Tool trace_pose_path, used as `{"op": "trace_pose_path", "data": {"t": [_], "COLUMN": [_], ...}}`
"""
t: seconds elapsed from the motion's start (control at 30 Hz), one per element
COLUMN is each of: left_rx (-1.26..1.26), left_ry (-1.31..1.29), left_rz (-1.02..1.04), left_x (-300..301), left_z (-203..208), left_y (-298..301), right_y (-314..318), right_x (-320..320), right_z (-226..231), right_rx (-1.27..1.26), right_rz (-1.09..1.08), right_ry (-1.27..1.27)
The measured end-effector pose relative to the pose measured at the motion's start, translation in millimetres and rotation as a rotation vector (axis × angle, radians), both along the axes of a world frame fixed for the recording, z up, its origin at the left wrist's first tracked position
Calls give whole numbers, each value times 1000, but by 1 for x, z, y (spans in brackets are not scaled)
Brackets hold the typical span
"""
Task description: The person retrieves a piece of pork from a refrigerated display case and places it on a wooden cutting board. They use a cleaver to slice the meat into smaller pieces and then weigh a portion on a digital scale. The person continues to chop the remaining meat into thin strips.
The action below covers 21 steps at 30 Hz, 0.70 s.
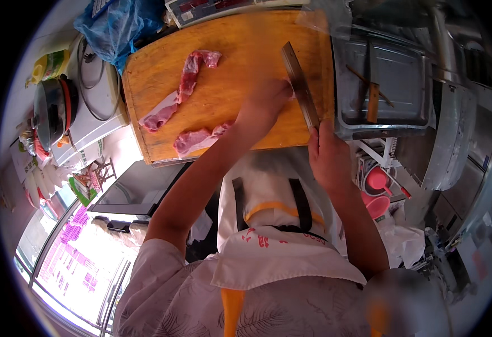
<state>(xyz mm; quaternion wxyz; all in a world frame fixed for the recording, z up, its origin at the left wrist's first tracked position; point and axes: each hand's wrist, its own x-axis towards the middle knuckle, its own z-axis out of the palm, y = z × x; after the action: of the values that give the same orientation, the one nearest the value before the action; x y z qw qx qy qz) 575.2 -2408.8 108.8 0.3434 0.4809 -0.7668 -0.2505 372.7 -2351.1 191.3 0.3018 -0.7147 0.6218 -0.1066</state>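
Note:
My right hand (329, 153) is closed around the handle of a cleaver (297, 76), whose long blade stands edge-down over the right part of a wooden cutting board (246, 42). Close against the left side of the blade is my left hand (263, 109), its fingers curled together. Whatever lies under those fingers is mostly hidden; only a small pinkish bit shows by the blade. A long strip of raw meat (187, 81) lies bent across the board's left half. Nearer me, another piece of raw meat (192, 142) is partly covered by my left forearm.
Right of the board sits a metal tray (395, 73) with a wooden-handled knife (373, 101) and a thin stick across it. A scale (201, 10) stands behind the board, beside a blue plastic bag (119, 31). Pink plastic scoops (377, 180) are low on the right.

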Motion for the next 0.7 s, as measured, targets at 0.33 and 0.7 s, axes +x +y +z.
{"op": "trace_pose_path", "data": {"t": [0.33,0.7], "left_rx": [-37,6], "left_ry": [62,20], "left_rz": [-39,-109], "left_x": [1,5], "left_z": [-10,-15], "left_y": [-10,-9], "right_y": [11,18], "right_x": [18,42], "right_z": [9,-9], "right_rx": [125,320], "right_rz": [-14,-69], "right_ry": [157,224]}}
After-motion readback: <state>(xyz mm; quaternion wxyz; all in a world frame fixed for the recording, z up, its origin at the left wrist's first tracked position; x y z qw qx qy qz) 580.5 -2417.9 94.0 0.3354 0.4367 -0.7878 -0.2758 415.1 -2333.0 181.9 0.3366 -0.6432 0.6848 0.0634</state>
